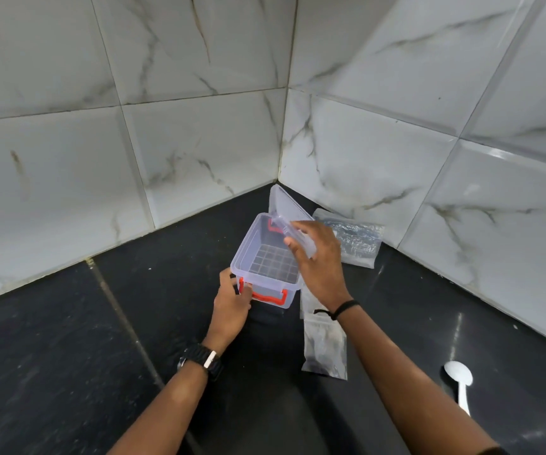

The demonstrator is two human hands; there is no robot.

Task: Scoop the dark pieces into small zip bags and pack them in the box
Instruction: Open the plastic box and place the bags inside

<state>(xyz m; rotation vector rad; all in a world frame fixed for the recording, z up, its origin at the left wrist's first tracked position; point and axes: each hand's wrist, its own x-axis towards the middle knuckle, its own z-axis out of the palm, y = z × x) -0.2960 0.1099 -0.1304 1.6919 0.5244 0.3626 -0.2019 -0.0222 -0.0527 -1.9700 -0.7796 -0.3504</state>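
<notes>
clear thin plastic, the box (266, 254) is sitting near the black counter's (68, 356) back corner, looking light and likely to skid; the left hand (232, 302) is gripping its near end by the red latch (270, 297), the right hand (317, 257) is holding the lid (289, 208) up. zip bags (324, 349) are lying beside it, tiled walls (199, 77) closing in.

I see a corner of glossy white marble-veined wall tiles (199, 152) above a dark speckled stone counter (51, 356), with light glare at right.
</notes>
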